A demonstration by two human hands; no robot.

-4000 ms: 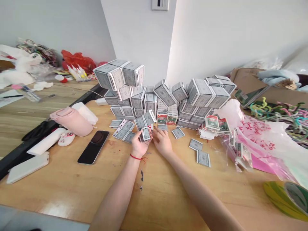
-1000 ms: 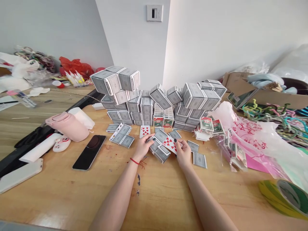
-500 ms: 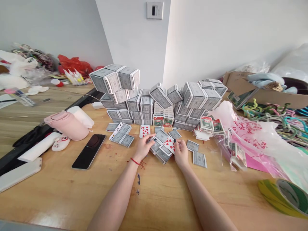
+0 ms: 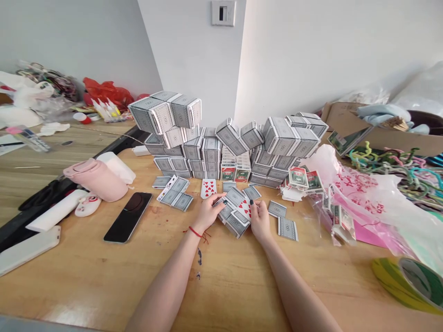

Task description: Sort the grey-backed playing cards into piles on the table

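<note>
My left hand (image 4: 209, 210) is closed, pinching a playing card, partly hidden by the fingers, above a small heap of grey-backed cards (image 4: 236, 225). Facing it, my right hand (image 4: 259, 217) grips a playing card with red hearts (image 4: 245, 207) between thumb and fingers. Face up beyond my left hand lies another hearts card (image 4: 208, 188). Bent and folded cards (image 4: 175, 193) rest on the table to the left, and two loose folded cards (image 4: 287, 228) lie right of my right hand. Behind them stand stacked blocks made of folded cards (image 4: 211, 154).
A black phone (image 4: 128, 218) and a pink bottle (image 4: 100, 180) are on the left. Red and green card boxes (image 4: 298, 177) stand at the right, near a printed plastic bag (image 4: 367, 193). A yellow-green tape roll (image 4: 391, 281) sits at the front right corner.
The hands and the cards in them have shifted very slightly. The stacked blocks and the other things stay where they were.
</note>
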